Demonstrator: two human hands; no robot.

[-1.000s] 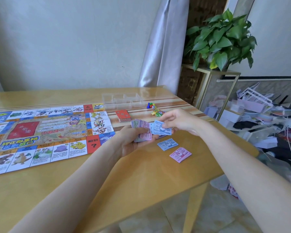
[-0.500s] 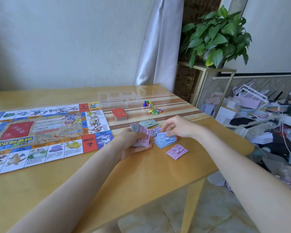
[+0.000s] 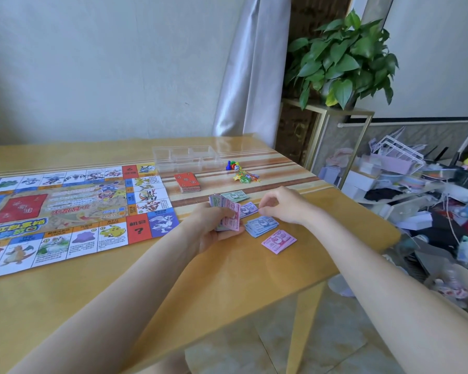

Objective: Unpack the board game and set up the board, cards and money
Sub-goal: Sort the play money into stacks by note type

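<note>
Change: a second ago the right hand (image 3: 280, 205) was pinching a blue note up by the fan of notes (image 3: 225, 213); half a second ago it was laying that note onto the blue pile (image 3: 261, 225). Now it is hanging just above the piles with nothing between its fingers.
Meaning for the task: the person is sorting the money by colour, and one more blue note is counting as dealt. Judging by the fan that the left hand is holding, a good part of the sorting is remaining.
Left grip: the left hand (image 3: 214, 225) is curling round the fan, the thumb pressing the pink top note.
Right grip: the fingers are bending loosely, thumb and forefinger close together but pinching nothing.
Money: the blue pile is lying just right of the left grip; the pink pile (image 3: 278, 241) is sitting nearer the person than the blue; the purple note (image 3: 247, 209) and the green notes (image 3: 235, 196) are lying just beyond the fan.
Board: the board (image 3: 73, 211) is lying open on the table (image 3: 92, 292), well to the left of both hands.
Cards: the red deck (image 3: 187, 182) is sitting beyond the left grip, between it and the clear tray (image 3: 185, 157).
Pieces: the pawns (image 3: 232, 166) and stars (image 3: 245, 176) are lying beyond the right hand.
Writing: a white "?" is showing on a red board square; the Chinese characters and the small price figures are too blurred to read. No brand is showing.
</note>
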